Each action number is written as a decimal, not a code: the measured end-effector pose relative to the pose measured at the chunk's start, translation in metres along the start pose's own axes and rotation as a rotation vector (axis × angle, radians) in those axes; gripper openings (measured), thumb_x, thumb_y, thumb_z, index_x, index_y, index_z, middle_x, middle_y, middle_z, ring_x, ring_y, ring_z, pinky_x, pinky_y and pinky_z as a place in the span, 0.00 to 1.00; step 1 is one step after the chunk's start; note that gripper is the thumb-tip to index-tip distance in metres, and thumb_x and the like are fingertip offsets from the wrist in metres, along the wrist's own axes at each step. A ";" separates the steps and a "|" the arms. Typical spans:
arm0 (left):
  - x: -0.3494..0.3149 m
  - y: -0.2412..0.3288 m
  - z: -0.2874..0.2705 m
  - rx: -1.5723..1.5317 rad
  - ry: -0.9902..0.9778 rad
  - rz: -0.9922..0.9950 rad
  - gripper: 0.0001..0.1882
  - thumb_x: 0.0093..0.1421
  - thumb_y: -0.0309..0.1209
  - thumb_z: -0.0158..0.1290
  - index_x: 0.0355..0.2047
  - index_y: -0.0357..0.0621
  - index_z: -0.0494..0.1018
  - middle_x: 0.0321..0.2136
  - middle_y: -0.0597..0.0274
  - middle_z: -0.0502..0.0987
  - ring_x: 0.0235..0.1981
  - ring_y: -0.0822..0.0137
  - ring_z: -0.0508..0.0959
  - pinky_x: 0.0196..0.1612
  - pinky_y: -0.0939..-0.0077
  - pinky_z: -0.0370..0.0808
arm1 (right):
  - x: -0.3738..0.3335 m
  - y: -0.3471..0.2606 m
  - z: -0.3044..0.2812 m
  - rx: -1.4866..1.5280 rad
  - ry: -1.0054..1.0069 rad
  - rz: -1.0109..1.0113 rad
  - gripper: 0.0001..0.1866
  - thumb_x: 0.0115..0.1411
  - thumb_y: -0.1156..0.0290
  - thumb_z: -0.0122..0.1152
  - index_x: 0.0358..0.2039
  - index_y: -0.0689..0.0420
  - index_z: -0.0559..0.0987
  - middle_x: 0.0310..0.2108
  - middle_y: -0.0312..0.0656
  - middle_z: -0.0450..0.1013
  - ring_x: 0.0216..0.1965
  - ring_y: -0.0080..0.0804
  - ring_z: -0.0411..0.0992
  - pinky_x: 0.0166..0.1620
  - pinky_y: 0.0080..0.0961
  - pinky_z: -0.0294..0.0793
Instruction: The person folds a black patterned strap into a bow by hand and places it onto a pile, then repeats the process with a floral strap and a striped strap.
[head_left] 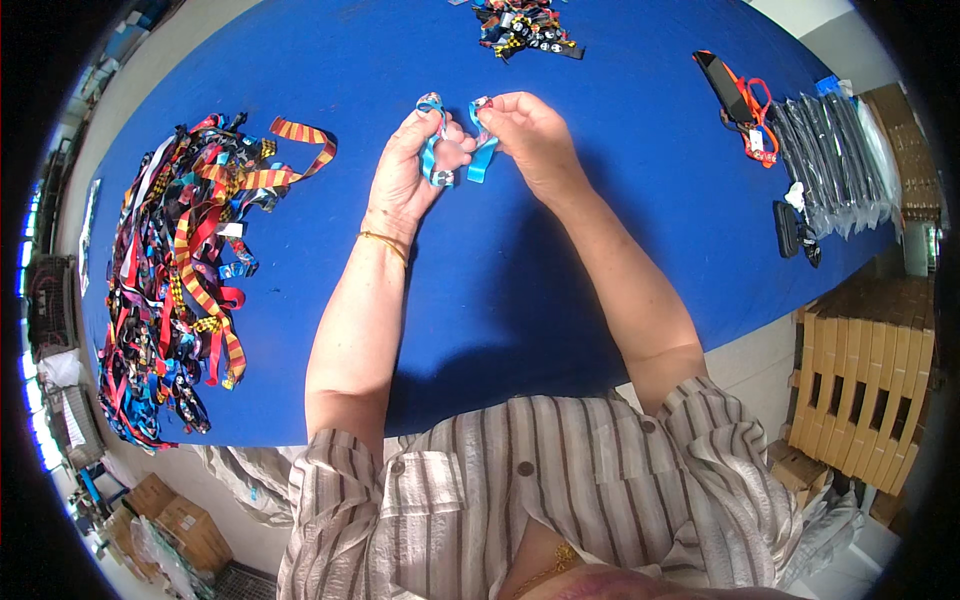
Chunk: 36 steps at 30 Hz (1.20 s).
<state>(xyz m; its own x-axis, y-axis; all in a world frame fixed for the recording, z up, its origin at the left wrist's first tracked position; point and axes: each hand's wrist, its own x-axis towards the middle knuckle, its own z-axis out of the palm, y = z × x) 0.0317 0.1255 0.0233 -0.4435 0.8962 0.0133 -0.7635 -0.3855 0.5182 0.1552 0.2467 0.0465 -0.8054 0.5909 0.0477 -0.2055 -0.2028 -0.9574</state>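
Observation:
Above the blue table, my left hand [400, 175] is closed around a light-blue patterned fabric strap [429, 160], its thumb pressing on top. The strap curls over the fingers in a loop. Close by on the right, my right hand [537, 145] pinches another part of light-blue strap between thumb and fingertips, and a short flat tail hangs below it. Whether both parts belong to one strap I cannot tell. A large heap of mixed colourful straps [185, 270] lies to the left, with a red-and-yellow striped one trailing toward the middle.
A smaller strap pile [520, 28] sits at the far edge of the blue tabletop [470, 300]. At the right are a dark phone-like object [722, 86] with an orange-red strap, stacked clear-wrapped dark packs [830, 165] and a black case [785, 229]. Cardboard stacks [860, 395] stand beyond the table's right edge.

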 end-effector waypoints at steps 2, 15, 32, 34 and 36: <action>0.001 0.000 -0.003 0.012 -0.018 -0.035 0.07 0.68 0.31 0.49 0.43 0.41 0.70 0.27 0.58 0.76 0.30 0.63 0.79 0.32 0.73 0.81 | -0.001 -0.001 0.000 -0.029 -0.022 -0.038 0.11 0.63 0.71 0.61 0.42 0.64 0.74 0.34 0.40 0.77 0.34 0.21 0.75 0.38 0.18 0.76; 0.000 -0.005 0.001 0.359 0.125 0.018 0.07 0.67 0.28 0.50 0.39 0.36 0.66 0.25 0.54 0.78 0.24 0.66 0.80 0.29 0.77 0.80 | -0.002 -0.002 0.002 -0.078 -0.077 -0.111 0.07 0.63 0.77 0.59 0.39 0.66 0.72 0.32 0.44 0.77 0.32 0.23 0.76 0.37 0.20 0.77; -0.003 -0.010 0.007 0.483 0.078 0.060 0.08 0.64 0.22 0.48 0.43 0.37 0.64 0.30 0.54 0.78 0.27 0.67 0.80 0.29 0.80 0.78 | 0.001 -0.005 -0.009 -0.448 -0.253 -0.244 0.04 0.62 0.75 0.60 0.34 0.62 0.75 0.28 0.39 0.76 0.29 0.20 0.75 0.34 0.20 0.76; -0.004 -0.009 0.009 0.557 0.028 0.013 0.09 0.64 0.23 0.47 0.44 0.36 0.64 0.29 0.56 0.78 0.28 0.69 0.80 0.31 0.80 0.77 | 0.001 -0.007 -0.011 -0.385 -0.266 -0.209 0.05 0.62 0.75 0.60 0.34 0.62 0.74 0.28 0.38 0.76 0.29 0.20 0.75 0.34 0.20 0.76; -0.006 -0.009 0.012 0.584 0.018 0.009 0.10 0.64 0.24 0.48 0.44 0.36 0.65 0.29 0.56 0.78 0.28 0.70 0.79 0.32 0.81 0.75 | 0.001 -0.009 -0.014 -0.324 -0.276 -0.175 0.05 0.61 0.75 0.60 0.34 0.61 0.73 0.28 0.38 0.76 0.29 0.20 0.75 0.34 0.20 0.76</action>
<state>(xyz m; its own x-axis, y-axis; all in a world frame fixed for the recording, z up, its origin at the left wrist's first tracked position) 0.0465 0.1265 0.0292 -0.4610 0.8873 0.0080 -0.3767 -0.2039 0.9036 0.1642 0.2600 0.0511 -0.9009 0.3558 0.2487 -0.2025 0.1624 -0.9657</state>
